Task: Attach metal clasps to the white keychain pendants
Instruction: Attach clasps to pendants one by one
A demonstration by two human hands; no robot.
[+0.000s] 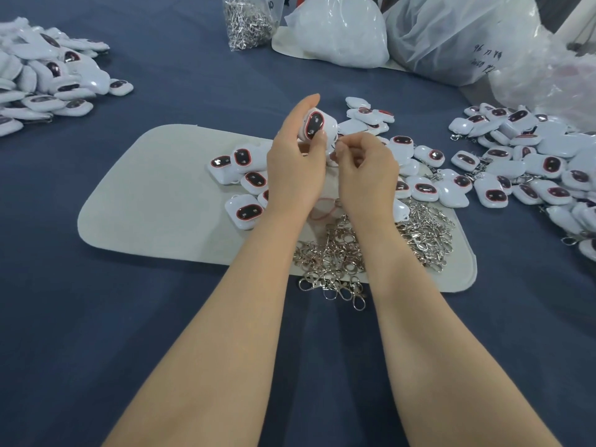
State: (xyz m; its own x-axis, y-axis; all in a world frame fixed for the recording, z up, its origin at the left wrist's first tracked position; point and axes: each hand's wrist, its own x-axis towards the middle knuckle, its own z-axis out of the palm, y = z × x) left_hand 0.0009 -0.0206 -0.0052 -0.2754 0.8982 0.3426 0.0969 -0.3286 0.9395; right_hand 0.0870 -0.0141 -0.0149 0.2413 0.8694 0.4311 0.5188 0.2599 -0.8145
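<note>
The left hand [296,169] grips one white pendant [314,125] above the pale mat [154,195]. The right hand [364,169] curls its fingers just beside it, but I cannot tell what they pinch. At the back, a clear bag [274,6] holds metal clasps [246,24]; the white bags [338,30] hide their insides.

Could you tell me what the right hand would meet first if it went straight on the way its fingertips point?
Probably the white pendant held up in the left hand; the right hand sits close beside it.
</note>
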